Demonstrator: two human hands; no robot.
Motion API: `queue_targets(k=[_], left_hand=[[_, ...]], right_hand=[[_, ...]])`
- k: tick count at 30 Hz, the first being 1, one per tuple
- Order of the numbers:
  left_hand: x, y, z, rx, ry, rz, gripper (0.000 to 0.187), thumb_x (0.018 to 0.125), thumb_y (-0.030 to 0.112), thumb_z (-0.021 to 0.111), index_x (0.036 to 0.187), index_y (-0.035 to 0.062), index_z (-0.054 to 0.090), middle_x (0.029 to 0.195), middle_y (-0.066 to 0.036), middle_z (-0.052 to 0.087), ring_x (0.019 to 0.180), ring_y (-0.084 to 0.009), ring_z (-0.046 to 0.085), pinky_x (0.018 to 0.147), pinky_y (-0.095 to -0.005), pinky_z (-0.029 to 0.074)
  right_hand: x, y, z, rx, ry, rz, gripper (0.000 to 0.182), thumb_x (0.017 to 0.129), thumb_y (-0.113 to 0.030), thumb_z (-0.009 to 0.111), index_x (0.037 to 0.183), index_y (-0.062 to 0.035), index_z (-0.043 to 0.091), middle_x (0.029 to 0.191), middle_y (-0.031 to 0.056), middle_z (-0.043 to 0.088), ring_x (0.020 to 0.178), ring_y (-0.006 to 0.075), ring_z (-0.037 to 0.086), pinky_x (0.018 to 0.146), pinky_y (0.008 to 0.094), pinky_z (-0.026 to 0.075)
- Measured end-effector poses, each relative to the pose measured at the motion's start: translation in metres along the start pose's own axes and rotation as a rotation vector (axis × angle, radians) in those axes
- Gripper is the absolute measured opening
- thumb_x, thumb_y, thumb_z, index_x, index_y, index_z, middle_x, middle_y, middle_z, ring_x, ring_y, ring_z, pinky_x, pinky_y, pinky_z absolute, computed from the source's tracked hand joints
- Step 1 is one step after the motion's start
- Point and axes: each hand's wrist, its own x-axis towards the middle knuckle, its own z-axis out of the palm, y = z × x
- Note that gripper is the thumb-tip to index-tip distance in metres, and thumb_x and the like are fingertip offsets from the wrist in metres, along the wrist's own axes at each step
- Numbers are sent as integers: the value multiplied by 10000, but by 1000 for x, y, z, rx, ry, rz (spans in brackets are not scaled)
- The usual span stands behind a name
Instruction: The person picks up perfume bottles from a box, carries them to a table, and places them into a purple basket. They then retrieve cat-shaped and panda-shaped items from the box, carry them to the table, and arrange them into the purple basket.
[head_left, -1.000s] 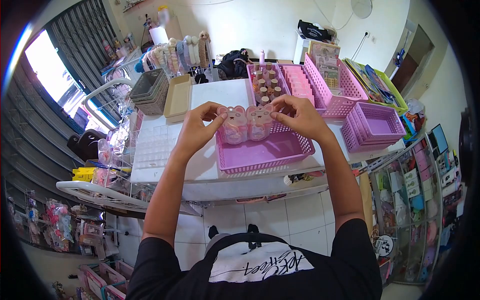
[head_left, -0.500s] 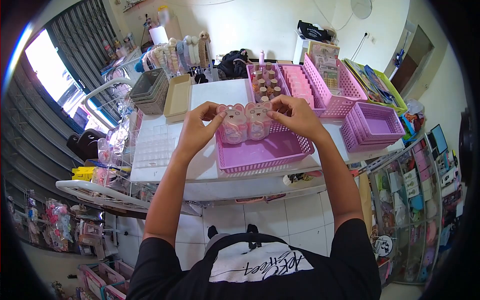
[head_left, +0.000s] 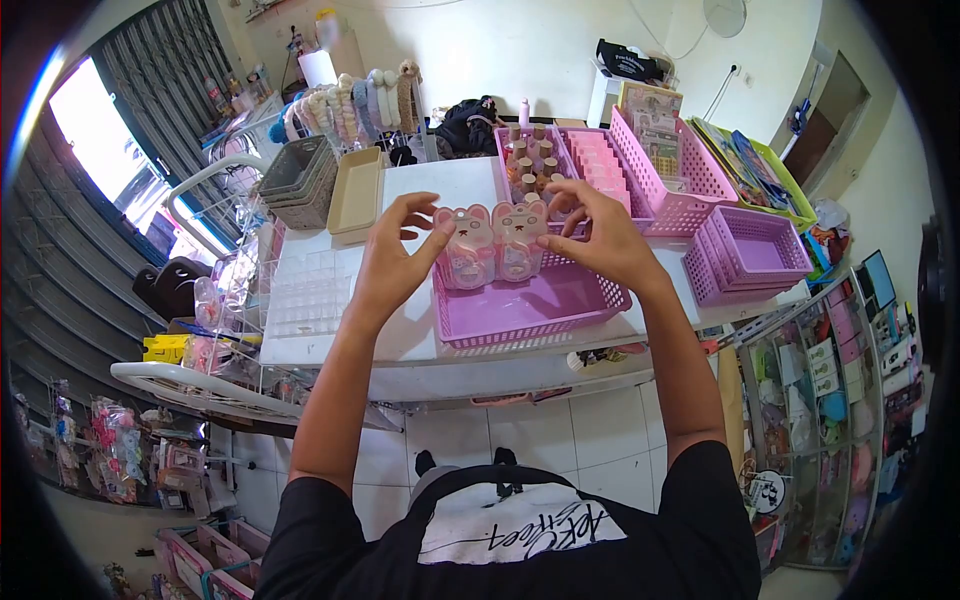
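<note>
Two pink bear-shaped packs stand side by side, upright, at the back left of a purple basket. The left pack has my left hand at its edge, fingers spread and thumb tip by the bear's cheek. Beside the right pack is my right hand; its thumb is near the pack's edge, with the fingers lifted apart. Both hands look open. What the packs contain is hard to make out.
Behind are a purple basket of bottles with brown caps, pink packs and a pink basket. Stacked purple baskets stand right. Left are a clear divided tray, a beige tray and grey baskets.
My fingers have spread and loosened from the two bear packs, the right hand moving slightly outward. The packs stay in nearly the same place in the basket.
</note>
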Motion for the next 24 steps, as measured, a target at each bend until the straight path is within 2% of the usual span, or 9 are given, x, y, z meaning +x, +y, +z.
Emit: queue_targets(k=[5, 8, 10, 15, 17, 18, 19, 22, 24], left_hand=[[-49, 38, -26, 22, 180, 206, 384, 865, 112, 626, 1214, -20, 534, 1162, -135, 593, 1081, -219, 571, 924, -351, 446], [-108, 43, -55, -572, -569, 39, 371, 796, 186, 747, 1093, -8, 637, 1046, -136, 670, 964, -226, 628, 874, -347, 471], [-150, 20, -50, -678, -994, -296, 402, 872, 245, 706, 1176, -4, 621, 1106, -141, 670, 1018, -234, 633, 922, -346, 473], [-478, -196, -1, -159, -307, -997, 489, 976, 328, 562, 1339, 2, 534, 1228, -180, 617, 1156, -251, 568, 985, -343, 442], [-672, -277, -18, 64, -550, -945, 557, 952, 390, 553, 1362, 14, 518, 1265, -212, 588, 1201, -299, 535, 1032, -380, 404], [-745, -240, -23, -342, -78, -1594, 610, 943, 458, 514, 1343, -2, 529, 1225, -215, 605, 1142, -307, 567, 984, -409, 440], [-746, -237, -29, -354, -67, -1593, 610, 944, 458, 514, 1343, -2, 529, 1225, -215, 605, 1142, -307, 567, 984, -409, 440], [-789, -219, -64, -102, -485, -1346, 622, 945, 473, 496, 1330, -13, 535, 1212, -210, 612, 1108, -299, 582, 954, -415, 458], [-824, -212, -87, 60, -692, -1210, 631, 946, 484, 483, 1322, -20, 539, 1202, -207, 616, 1085, -294, 592, 934, -419, 469]], right_hand=[[-44, -46, -2, 55, 236, -200, 625, 716, -197, 840, 1255, -66, 551, 1111, 80, 619, 825, 169, 618, 751, 312, 508], [-81, -57, 32, 433, -202, -526, 480, 759, -168, 815, 1181, -71, 610, 1034, 51, 654, 823, 154, 608, 722, 303, 488], [-104, -43, 82, 637, -638, -305, 368, 812, -175, 781, 1127, -53, 637, 1011, 42, 675, 858, 141, 627, 735, 298, 496], [-245, 133, 295, 609, -1127, 404, 402, 924, -362, 668, 1209, -80, 649, 1072, 60, 679, 918, 140, 620, 833, 284, 495], [-326, 194, 318, 362, -1245, 621, 584, 913, -558, 591, 1299, -121, 622, 1254, 103, 637, 1186, 231, 555, 1063, 346, 374], [-421, 292, 372, 310, -1140, 882, 710, 869, -659, 544, 1343, -132, 587, 1368, 131, 567, 1249, 249, 520, 1059, 365, 382], [-424, 275, 338, 7, -1177, 1299, 751, 818, -679, 569, 1339, -137, 586, 1422, 101, 528, 1286, 264, 502, 1062, 395, 379], [-502, 361, 345, -390, -1882, 820, 589, 767, -501, 713, 1192, -94, 686, 1181, 125, 666, 1134, 281, 603, 927, 454, 478], [-487, 364, 364, -327, -1830, 413, 380, 851, -379, 641, 1110, -107, 700, 1110, 140, 671, 1083, 315, 638, 859, 458, 520]])
